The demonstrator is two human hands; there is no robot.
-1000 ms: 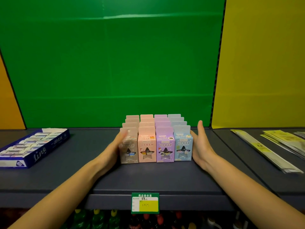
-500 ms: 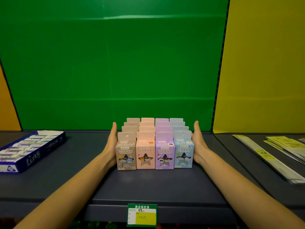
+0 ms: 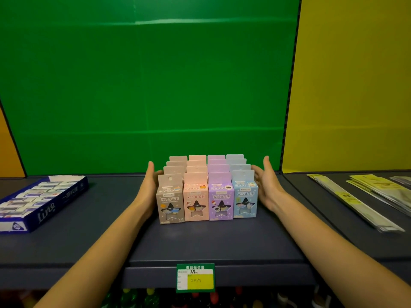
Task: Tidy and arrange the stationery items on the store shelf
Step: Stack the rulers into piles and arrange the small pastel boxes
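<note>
Bracketing the block of star-window boxes [image 3: 208, 196] from both sides.

Left hand [image 3: 149, 185]: flat against the grey column, fingers straight and together, gripping nothing.

Right hand [image 3: 268, 187]: also flat-fingered and gripping nothing, palm turned to the blue column. Its fingertips are at the rear boxes and the heel of the palm stands a little off the front one. Whether it makes contact, I cannot tell for certain.

Location: the block stands in the middle of the shelf [image 3: 211, 241], above the price tag [image 3: 195, 277]. It is well apart from the blue display tray [image 3: 55, 205] at left and the flat yellow-labelled packets [image 3: 355, 201] at right.

Layout: four columns (grey, pink, purple, blue, left to right), each four deep, touching side to side. Every box is upright with its long axis vertical, hang-tab on top and star window facing the shelf's front edge. The columns run front to back, and the front row looks level.

Handling (judged): thin card cartons, light, stiff at the edges but probably easy to dent on the window face. They are tall with a narrow foot, so one pushed high up would likely tip. Being light, they should slide readily on the smooth shelf.

Best hold: flat palms low on the outer side walls, squeezing the block as one. For a single box, pinch the side walls, not the tab or window.
</note>
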